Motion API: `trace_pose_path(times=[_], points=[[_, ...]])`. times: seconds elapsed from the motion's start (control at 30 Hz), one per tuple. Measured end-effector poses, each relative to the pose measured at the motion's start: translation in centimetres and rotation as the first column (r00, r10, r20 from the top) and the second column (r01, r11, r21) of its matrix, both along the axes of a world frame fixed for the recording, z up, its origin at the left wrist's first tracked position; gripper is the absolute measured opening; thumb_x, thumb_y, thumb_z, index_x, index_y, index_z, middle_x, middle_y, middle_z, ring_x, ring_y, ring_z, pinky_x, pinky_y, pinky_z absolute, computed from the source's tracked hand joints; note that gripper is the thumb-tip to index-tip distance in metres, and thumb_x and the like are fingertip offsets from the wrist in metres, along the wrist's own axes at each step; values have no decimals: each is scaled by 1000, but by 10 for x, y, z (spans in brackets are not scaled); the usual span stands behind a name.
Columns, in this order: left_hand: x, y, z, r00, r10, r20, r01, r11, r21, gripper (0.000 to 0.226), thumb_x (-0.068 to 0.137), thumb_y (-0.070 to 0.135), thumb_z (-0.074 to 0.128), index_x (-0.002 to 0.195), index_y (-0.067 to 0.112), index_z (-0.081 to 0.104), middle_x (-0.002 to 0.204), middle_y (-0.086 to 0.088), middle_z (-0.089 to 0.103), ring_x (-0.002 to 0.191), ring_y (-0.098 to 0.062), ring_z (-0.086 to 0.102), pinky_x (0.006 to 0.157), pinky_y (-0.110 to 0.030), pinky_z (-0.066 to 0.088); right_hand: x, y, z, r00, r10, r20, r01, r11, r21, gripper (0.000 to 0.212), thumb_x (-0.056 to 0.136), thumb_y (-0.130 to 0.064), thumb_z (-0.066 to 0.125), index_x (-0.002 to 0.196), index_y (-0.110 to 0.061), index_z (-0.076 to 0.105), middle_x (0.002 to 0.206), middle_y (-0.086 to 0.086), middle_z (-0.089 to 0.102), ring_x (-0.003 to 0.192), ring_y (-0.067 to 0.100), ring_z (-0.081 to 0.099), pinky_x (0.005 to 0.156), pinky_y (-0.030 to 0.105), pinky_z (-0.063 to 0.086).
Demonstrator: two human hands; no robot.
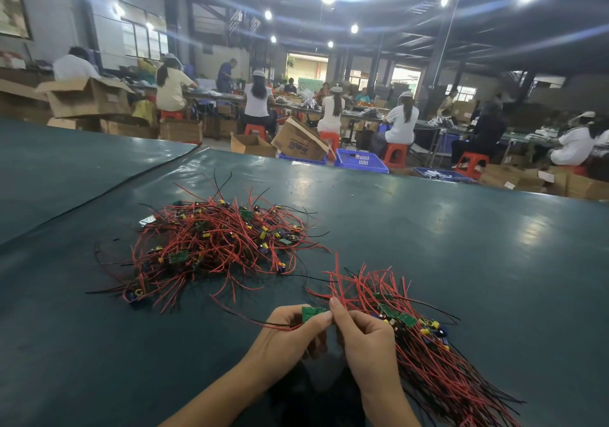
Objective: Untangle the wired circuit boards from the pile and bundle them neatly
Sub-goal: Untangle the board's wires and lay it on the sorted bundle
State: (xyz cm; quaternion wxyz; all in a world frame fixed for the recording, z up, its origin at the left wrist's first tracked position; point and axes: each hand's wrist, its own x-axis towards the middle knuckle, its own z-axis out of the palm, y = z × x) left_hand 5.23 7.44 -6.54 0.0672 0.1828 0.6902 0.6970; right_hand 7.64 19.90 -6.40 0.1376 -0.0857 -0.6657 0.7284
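Behind the far edge of the tabletop (461, 229) a large workshop hall is seen, where workers (333, 110) sit on red stools (395, 155) at long benches, with a blue crate (361, 160) and an open cardboard box (298, 141) on the floor.

On the dark green tabletop the pile (214, 242) of wired circuit boards lies in the middle, a loose tangle of red and black wires with small green boards and yellow parts inside it. It lies well apart from both hands, further from the person and a little to the left.

The left hand (286, 331) is closed on one green circuit board (311, 313); the fingers are curled under it and the thumb lies on its near side. The wires of this board run out to the left, just above the tabletop.

The right hand (365, 341) is touching the left one at the fingertips. Its thumb and forefinger pinch red wires (336, 271) just beside the right edge of the board, and the other fingers are curled.

The bundle (428, 360) of sorted boards lies immediately to the right of the right hand, the boards side by side and the wires running together toward the lower right corner.
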Motion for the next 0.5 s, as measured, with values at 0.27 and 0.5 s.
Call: trace_pose_path(times=[0.27, 0.5], points=[[2, 1, 0, 999, -34, -2, 34, 999, -21, 43, 94, 18, 60, 52, 23, 65, 54, 4, 62, 51, -7, 57, 55, -17, 43, -2, 3, -4, 999, 11, 43, -15, 997, 79, 32, 93, -18, 64, 63, -10, 74, 77, 31, 65, 69, 31, 59, 75, 53, 55], [3, 0, 2, 997, -78, -13, 78, 996, -52, 44, 95, 17, 58, 53, 24, 66, 55, 5, 63, 53, -5, 58, 57, -15, 44, -5, 3, -6, 997, -69, 21, 68, 996, 48, 34, 95, -19, 62, 64, -14, 75, 70, 21, 66, 70, 27, 59, 73, 46, 54]])
